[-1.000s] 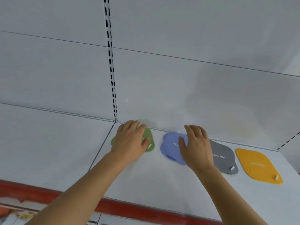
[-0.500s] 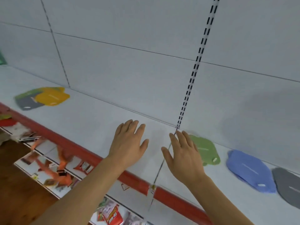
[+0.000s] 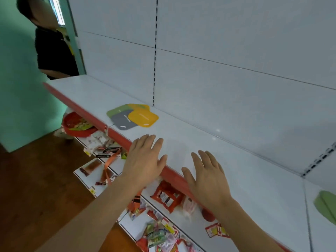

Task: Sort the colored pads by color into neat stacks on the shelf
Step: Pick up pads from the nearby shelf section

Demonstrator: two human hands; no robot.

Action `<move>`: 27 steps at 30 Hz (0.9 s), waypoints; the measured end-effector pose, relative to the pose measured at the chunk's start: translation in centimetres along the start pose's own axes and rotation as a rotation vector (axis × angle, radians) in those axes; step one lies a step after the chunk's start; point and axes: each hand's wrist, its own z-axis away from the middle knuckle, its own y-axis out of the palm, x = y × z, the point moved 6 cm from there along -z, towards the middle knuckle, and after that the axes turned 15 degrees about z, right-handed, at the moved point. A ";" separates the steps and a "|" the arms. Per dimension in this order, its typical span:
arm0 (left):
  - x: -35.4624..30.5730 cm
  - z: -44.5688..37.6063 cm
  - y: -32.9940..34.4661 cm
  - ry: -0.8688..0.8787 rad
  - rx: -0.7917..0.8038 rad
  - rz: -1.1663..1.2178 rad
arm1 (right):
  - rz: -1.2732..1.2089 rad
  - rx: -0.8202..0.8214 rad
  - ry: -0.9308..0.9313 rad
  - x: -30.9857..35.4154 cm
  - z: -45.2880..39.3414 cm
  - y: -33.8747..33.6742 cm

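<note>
A loose pile of pads lies on the white shelf (image 3: 236,160) to the upper left: a yellow pad (image 3: 143,117) on top, a grey pad (image 3: 122,120) under it, a green pad (image 3: 118,110) at the bottom. Another green pad (image 3: 326,206) shows at the right edge. My left hand (image 3: 143,159) hovers over the shelf's front edge with fingers straight, holding nothing. My right hand (image 3: 207,175) is beside it, also flat and empty. Both hands are well short of the pile.
A red strip (image 3: 118,137) runs along the shelf's front edge. Lower shelves hold scattered snack packets (image 3: 165,195). A red basin (image 3: 76,126) sits below at left. Another person (image 3: 52,42) stands at the far left end. Wooden floor lies at the lower left.
The view has swung left along the shelf. Both hands left the green and blue pads and moved left with it; the mixed pile is now nearer, the blue and grey pads out of view.
</note>
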 end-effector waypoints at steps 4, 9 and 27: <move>6.2 -1.9 -0.1 -0.051 -0.001 0.001 | -0.007 0.007 -0.048 5.1 -5.2 0.9; 12.6 -6.6 0.7 -0.066 0.041 -0.023 | -0.043 0.013 -0.064 9.2 -12.8 3.2; 28.9 -23.3 3.7 -0.028 0.278 0.056 | -0.044 0.195 0.060 15.1 -31.1 8.7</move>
